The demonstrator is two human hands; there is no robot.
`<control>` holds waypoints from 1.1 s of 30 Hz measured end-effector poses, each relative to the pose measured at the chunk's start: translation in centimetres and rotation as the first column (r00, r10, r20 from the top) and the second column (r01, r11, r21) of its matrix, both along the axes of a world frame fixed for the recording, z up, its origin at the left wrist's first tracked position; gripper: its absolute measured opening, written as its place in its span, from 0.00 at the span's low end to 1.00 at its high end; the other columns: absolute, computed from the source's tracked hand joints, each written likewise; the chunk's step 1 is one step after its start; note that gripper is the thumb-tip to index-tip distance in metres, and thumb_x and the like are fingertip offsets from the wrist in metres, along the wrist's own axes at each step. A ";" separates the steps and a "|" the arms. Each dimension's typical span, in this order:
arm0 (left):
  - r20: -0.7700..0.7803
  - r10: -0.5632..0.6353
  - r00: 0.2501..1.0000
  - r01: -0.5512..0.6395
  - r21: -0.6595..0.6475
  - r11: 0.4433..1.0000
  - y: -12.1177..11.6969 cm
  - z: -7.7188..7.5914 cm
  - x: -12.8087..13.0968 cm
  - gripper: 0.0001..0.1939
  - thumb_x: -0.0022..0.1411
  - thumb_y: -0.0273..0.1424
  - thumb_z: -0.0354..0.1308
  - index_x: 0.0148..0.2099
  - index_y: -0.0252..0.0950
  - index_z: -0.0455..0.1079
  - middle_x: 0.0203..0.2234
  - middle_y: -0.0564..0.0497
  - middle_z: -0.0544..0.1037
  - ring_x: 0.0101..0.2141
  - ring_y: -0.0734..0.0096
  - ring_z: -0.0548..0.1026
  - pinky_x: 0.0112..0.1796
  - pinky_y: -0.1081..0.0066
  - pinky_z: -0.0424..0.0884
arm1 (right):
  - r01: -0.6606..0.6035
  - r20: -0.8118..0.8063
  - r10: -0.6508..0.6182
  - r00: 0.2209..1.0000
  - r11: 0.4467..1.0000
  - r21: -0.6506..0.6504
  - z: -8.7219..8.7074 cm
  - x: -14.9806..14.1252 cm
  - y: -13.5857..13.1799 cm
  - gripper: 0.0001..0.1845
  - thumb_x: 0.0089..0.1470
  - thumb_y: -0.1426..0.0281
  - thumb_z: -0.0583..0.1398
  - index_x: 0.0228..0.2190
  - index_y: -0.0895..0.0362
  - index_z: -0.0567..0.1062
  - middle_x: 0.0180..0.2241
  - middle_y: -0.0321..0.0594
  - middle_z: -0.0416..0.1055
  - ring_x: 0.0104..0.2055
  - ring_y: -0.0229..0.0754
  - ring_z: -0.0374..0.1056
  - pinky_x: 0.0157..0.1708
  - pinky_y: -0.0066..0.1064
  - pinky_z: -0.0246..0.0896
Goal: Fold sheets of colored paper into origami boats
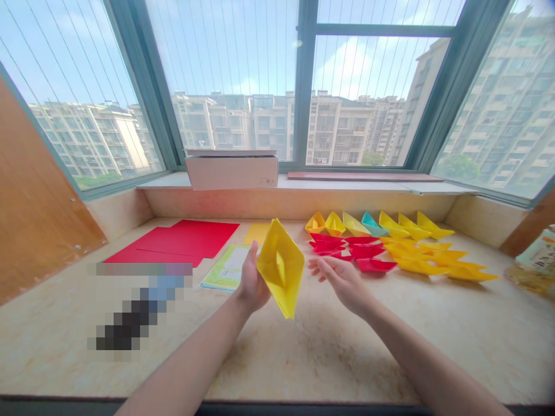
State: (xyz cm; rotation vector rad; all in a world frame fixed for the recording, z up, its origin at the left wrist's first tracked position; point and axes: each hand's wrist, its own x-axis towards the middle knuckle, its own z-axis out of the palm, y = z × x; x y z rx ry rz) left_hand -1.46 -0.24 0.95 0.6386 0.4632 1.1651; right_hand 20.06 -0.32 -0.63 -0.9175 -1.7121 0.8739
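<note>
From the head view, I see a person's two bare hands over a pale, stone-patterned desk (pixel 329 370). The left hand (pixel 252 283) holds up a folded yellow paper boat (pixel 281 271) above the middle of the desk, midway between its left and right edges. The boat is tipped on end, its diamond outline showing a narrow fold down the centre. The left thumb lies along the boat's left side; the other fingers are hidden behind the paper, so I cannot tell how far they close. The right hand (pixel 342 281) is just beside the boat, apart from it, its fingers loosely bent, with nothing visible in them.

Behind the right hand, red paper boats (pixel 376 266) sit in a cluster; I cannot tell whether the fingertips touch any. To their right, towards the desk's right edge, more yellow boats (pixel 416 263) lie close together. Along the back edge runs a row of boats, yellow except for one teal boat (pixel 373 224).

Near the back left corner lie red sheets (pixel 208 237), then a yellow sheet (pixel 255 232) and a green-bordered booklet (pixel 225 267) near the left hand. A jar (pixel 535 260) stands at the right edge. On the windowsill (pixel 165 181) rests a white box (pixel 232 173).
</note>
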 end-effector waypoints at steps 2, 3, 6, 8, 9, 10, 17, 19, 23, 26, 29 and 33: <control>-0.027 -0.051 0.998 0.053 0.056 0.997 -0.1 -0.1 0.4 0.31 0.64 0.55 0.48 0.45 0.32 0.76 0.35 0.42 0.83 0.44 0.49 0.79 0.46 0.57 0.72 | -0.152 -0.072 0.145 0.987 0.984 -0.090 0.3 -0.4 -0.2 0.23 0.65 0.55 0.52 0.42 0.58 0.79 0.37 0.47 0.79 0.37 0.45 0.74 0.36 0.37 0.71; -0.035 -0.071 0.997 0.074 0.092 0.993 -0.2 -0.2 0.6 0.32 0.64 0.55 0.48 0.47 0.32 0.75 0.37 0.41 0.83 0.46 0.48 0.78 0.48 0.56 0.70 | -0.194 -0.099 0.184 0.978 0.975 -0.106 0.4 -0.6 -0.3 0.23 0.65 0.54 0.52 0.43 0.58 0.79 0.38 0.46 0.79 0.37 0.45 0.74 0.36 0.37 0.71; -0.063 -0.092 0.994 0.102 0.181 0.978 -0.3 -0.5 1.0 0.26 0.66 0.49 0.51 0.51 0.33 0.74 0.42 0.42 0.82 0.49 0.48 0.76 0.52 0.56 0.67 | -0.183 -0.127 0.169 0.977 0.977 -0.105 0.4 -0.6 -0.4 0.23 0.63 0.54 0.55 0.43 0.57 0.80 0.36 0.44 0.79 0.36 0.44 0.73 0.36 0.35 0.70; -0.104 -0.091 0.990 0.112 0.210 0.971 -0.4 -0.7 1.1 0.21 0.67 0.44 0.52 0.51 0.34 0.74 0.43 0.42 0.82 0.49 0.50 0.76 0.52 0.57 0.67 | -0.139 -0.101 0.130 0.986 0.986 -0.091 0.4 -0.5 -0.4 0.23 0.63 0.53 0.55 0.40 0.57 0.81 0.33 0.42 0.79 0.34 0.43 0.72 0.33 0.34 0.69; -0.125 -0.088 0.988 0.114 0.216 0.970 -0.5 -0.8 1.1 0.19 0.67 0.42 0.53 0.51 0.34 0.74 0.43 0.43 0.82 0.49 0.50 0.77 0.52 0.58 0.67 | -0.118 -0.084 0.112 0.990 0.990 -0.074 0.4 -0.4 -0.4 0.22 0.62 0.54 0.56 0.38 0.57 0.81 0.31 0.41 0.78 0.33 0.43 0.72 0.33 0.33 0.68; -0.142 -0.083 0.986 0.113 0.218 0.969 -0.5 -0.8 1.2 0.19 0.67 0.41 0.54 0.51 0.34 0.74 0.43 0.43 0.82 0.49 0.51 0.77 0.51 0.58 0.67 | -0.100 -0.067 0.096 0.993 0.994 -0.051 0.4 -0.4 -0.5 0.21 0.63 0.55 0.56 0.36 0.57 0.81 0.30 0.40 0.78 0.32 0.43 0.71 0.32 0.32 0.67; -0.219 -0.071 0.973 0.109 0.167 0.980 -1.0 -0.7 1.3 0.20 0.68 0.43 0.53 0.51 0.34 0.74 0.41 0.43 0.82 0.46 0.52 0.78 0.48 0.60 0.69 | 0.002 0.053 -0.012 0.999 0.982 0.190 0.2 -1.1 -1.6 0.15 0.63 0.63 0.57 0.33 0.54 0.82 0.35 0.42 0.77 0.37 0.44 0.72 0.37 0.32 0.66; -0.234 -0.076 0.969 0.115 0.160 0.980 -0.9 -0.8 1.3 0.20 0.68 0.44 0.53 0.50 0.35 0.74 0.40 0.44 0.83 0.46 0.53 0.78 0.47 0.61 0.69 | 0.016 0.077 -0.033 0.996 0.975 0.220 0.0 -1.2 -1.8 0.15 0.63 0.64 0.57 0.33 0.53 0.82 0.34 0.41 0.76 0.35 0.43 0.72 0.35 0.32 0.65; -0.281 -0.063 0.958 0.117 0.180 0.977 -0.8 -1.1 1.3 0.19 0.67 0.44 0.54 0.48 0.34 0.75 0.38 0.44 0.83 0.44 0.54 0.79 0.46 0.62 0.69 | -0.008 0.166 -0.035 0.985 0.968 0.253 -0.4 -1.4 -2.1 0.14 0.64 0.66 0.56 0.34 0.53 0.81 0.35 0.41 0.76 0.36 0.43 0.72 0.36 0.32 0.66; -0.324 -0.043 0.945 0.114 0.204 0.972 -0.8 -1.2 1.4 0.17 0.66 0.42 0.56 0.47 0.34 0.75 0.37 0.45 0.83 0.42 0.56 0.79 0.46 0.63 0.68 | -0.029 0.245 -0.040 0.969 0.961 0.273 -0.4 -1.5 -2.4 0.15 0.65 0.66 0.54 0.33 0.53 0.80 0.36 0.41 0.76 0.36 0.43 0.72 0.37 0.33 0.66; -0.296 -0.041 0.954 0.108 0.214 0.971 -0.8 -1.0 1.5 0.19 0.66 0.43 0.56 0.47 0.34 0.75 0.37 0.45 0.83 0.42 0.56 0.79 0.46 0.63 0.69 | -0.002 0.252 -0.073 0.965 0.959 0.284 -0.1 -1.4 -2.5 0.15 0.65 0.67 0.53 0.33 0.54 0.79 0.35 0.41 0.75 0.35 0.43 0.71 0.36 0.33 0.66; -0.181 -0.042 0.983 0.083 0.225 0.971 -0.8 -0.8 1.8 0.23 0.68 0.45 0.53 0.52 0.32 0.73 0.41 0.42 0.82 0.45 0.53 0.79 0.49 0.59 0.68 | 0.102 0.215 -0.163 0.963 0.957 0.272 0.4 -1.2 -2.4 0.11 0.63 0.67 0.55 0.37 0.55 0.77 0.33 0.40 0.74 0.32 0.42 0.69 0.31 0.31 0.64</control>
